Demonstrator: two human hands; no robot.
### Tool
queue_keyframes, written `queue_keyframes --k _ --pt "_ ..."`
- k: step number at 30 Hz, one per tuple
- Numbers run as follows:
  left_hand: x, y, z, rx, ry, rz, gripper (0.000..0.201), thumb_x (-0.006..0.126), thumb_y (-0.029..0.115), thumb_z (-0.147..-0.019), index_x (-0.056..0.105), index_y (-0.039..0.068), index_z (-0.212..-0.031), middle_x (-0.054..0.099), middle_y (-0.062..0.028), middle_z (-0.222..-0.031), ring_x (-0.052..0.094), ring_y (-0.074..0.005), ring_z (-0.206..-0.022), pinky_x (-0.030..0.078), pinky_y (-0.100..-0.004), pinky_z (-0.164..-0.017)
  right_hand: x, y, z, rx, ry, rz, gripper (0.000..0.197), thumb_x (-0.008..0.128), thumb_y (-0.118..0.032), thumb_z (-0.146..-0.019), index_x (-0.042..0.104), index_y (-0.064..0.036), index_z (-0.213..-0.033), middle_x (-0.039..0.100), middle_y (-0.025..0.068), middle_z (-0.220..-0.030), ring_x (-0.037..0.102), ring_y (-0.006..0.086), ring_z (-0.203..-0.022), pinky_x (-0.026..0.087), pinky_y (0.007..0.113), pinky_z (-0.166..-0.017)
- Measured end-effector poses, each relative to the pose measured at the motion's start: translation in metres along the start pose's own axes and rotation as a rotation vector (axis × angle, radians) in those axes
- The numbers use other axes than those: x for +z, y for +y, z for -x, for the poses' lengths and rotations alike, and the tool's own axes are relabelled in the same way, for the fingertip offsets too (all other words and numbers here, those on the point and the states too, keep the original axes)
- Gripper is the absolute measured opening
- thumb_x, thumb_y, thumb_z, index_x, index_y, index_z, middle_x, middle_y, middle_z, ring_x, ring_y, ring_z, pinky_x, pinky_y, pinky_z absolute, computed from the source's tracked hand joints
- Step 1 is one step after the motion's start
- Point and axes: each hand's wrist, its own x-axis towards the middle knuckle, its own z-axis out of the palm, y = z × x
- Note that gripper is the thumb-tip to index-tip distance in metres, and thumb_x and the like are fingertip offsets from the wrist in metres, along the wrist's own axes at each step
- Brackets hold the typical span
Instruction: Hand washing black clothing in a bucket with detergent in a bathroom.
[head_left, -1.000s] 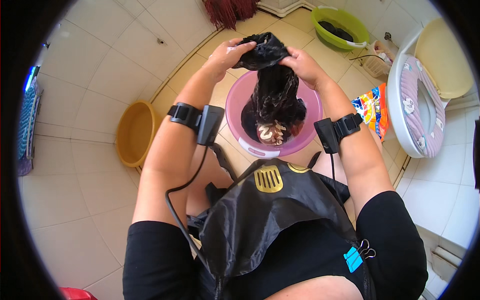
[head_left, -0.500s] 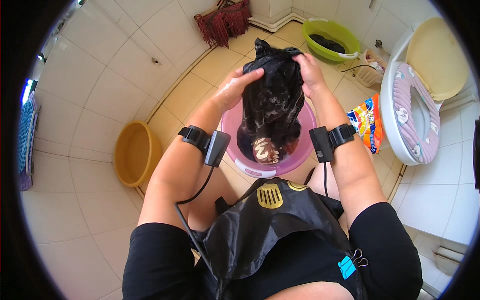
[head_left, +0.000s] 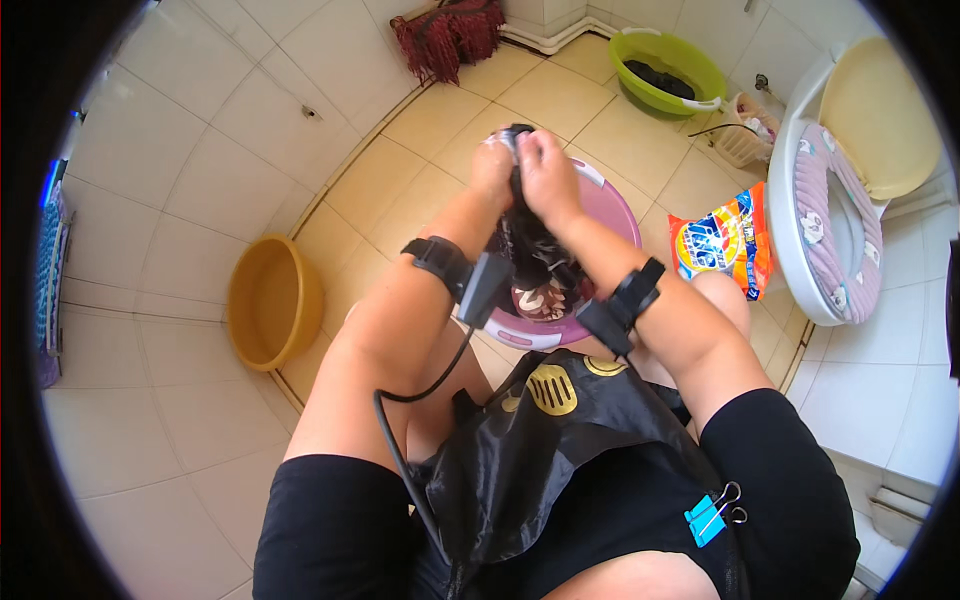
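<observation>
Hands, which a moment ago spread the dark wet garment wide, now close together, my left hand and right hand both clamped on its bunched top above the pink basin, suggesting wringing.

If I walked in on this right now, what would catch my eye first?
Probably the two hands, left hand and right hand, pressed together around a wet dark garment hanging into the pink basin at the centre. Next, the colourful detergent bag on the floor by the toilet at right, the yellow basin at left and the green basin at the top.
</observation>
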Motion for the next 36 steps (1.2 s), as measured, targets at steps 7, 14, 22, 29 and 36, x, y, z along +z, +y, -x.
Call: queue_keyframes --k 7,14,22,29,36 --pt "0.03 -0.025 0.014 -0.105 0.062 -0.211 0.025 0.041 0.017 -0.087 0.056 -0.001 -0.095 0.058 -0.014 -0.088 0.058 -0.0242 -0.075 0.047 -0.0385 -0.063 -0.03 0.062 -0.042 0.059 -0.026 0.026 0.042 0.045 -0.041 -0.088 0.059 -0.0019 -0.081 0.06 0.019 -0.073 0.056 0.0353 -0.071 0.044 0.037 -0.066" --pt "0.016 0.011 0.044 0.167 -0.195 -0.648 0.065 0.061 0.044 -0.079 0.044 -0.004 -0.119 0.057 -0.0185 -0.107 0.056 -0.0264 -0.098 0.042 -0.0328 -0.086 -0.073 0.042 -0.053 0.373 -0.326 -0.689 0.016 0.051 -0.021 -0.089 0.057 -0.0067 -0.093 0.057 0.0005 -0.088 0.053 0.0113 -0.082 0.042 0.026 -0.074" --pt "-0.013 -0.023 0.004 0.512 -0.245 -1.067 0.048 0.061 0.015 -0.078 0.046 0.001 -0.121 0.061 -0.0138 -0.099 0.058 -0.0194 -0.09 0.044 -0.0306 -0.08 -0.07 0.027 -0.046 0.489 -0.319 -0.853 0.021 0.058 -0.017 -0.085 0.057 -0.0072 -0.103 0.058 0.0019 -0.094 0.053 0.0126 -0.087 0.043 0.028 -0.077" --pt "0.015 0.008 0.022 0.619 -0.064 -1.007 0.016 0.052 0.012 -0.084 0.057 -0.001 -0.091 0.059 -0.0028 -0.074 0.051 -0.0098 -0.068 0.043 -0.0256 -0.064 -0.078 0.041 -0.062 0.17 -0.372 -0.09 0.041 0.055 -0.035 -0.085 0.058 -0.0001 -0.105 0.058 0.012 -0.106 0.053 0.0234 -0.099 0.041 0.032 -0.084" --pt "0.005 0.038 0.014 0.343 -0.161 -0.397 0.011 0.055 0.012 -0.083 0.058 0.002 -0.085 0.06 -0.0011 -0.077 0.055 -0.0104 -0.07 0.044 -0.0226 -0.066 -0.088 0.021 -0.052 -0.235 -0.551 0.608 0.054 0.062 -0.041 -0.075 0.058 0.0013 -0.108 0.047 0.024 -0.12 0.042 0.0337 -0.115 0.034 0.035 -0.097"
